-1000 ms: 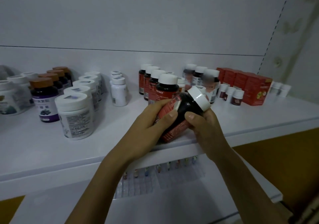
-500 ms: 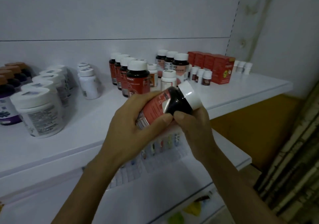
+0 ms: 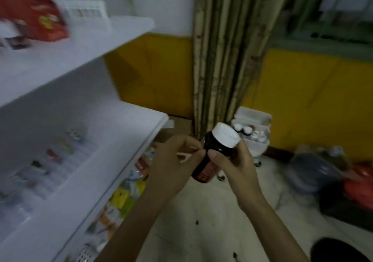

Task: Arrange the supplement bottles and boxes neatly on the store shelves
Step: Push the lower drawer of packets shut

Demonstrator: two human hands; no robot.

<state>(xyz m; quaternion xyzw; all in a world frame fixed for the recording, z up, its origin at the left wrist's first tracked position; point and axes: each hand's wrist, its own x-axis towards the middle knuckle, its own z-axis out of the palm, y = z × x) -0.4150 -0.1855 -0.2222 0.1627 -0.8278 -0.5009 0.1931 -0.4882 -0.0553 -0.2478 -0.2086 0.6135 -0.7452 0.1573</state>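
A dark supplement bottle (image 3: pixel 213 147) with a white cap and a red label is tilted over the floor, to the right of the shelves. My right hand (image 3: pixel 236 166) grips it just below the cap, thumb across the front. My left hand (image 3: pixel 171 167) is beside the bottle's left side, fingers curled, pinching a thin pale strip (image 3: pixel 186 154) that reaches to the bottle. Blurred red boxes (image 3: pixel 34 15) stand on the upper white shelf (image 3: pixel 84 46) at the top left.
The lower white shelf (image 3: pixel 113 140) holds small blurred items, with colourful packs beneath it. A white bin (image 3: pixel 259 146) with small bottles stands on the floor by a striped curtain (image 3: pixel 228 50). Bags (image 3: pixel 314 171) lie at the right against the yellow wall.
My view has swung right and down, away from the stocked shelf toward the floor. Both hands came along with the bottle, and my left hand shifted from gripping its body to pinching a strip.
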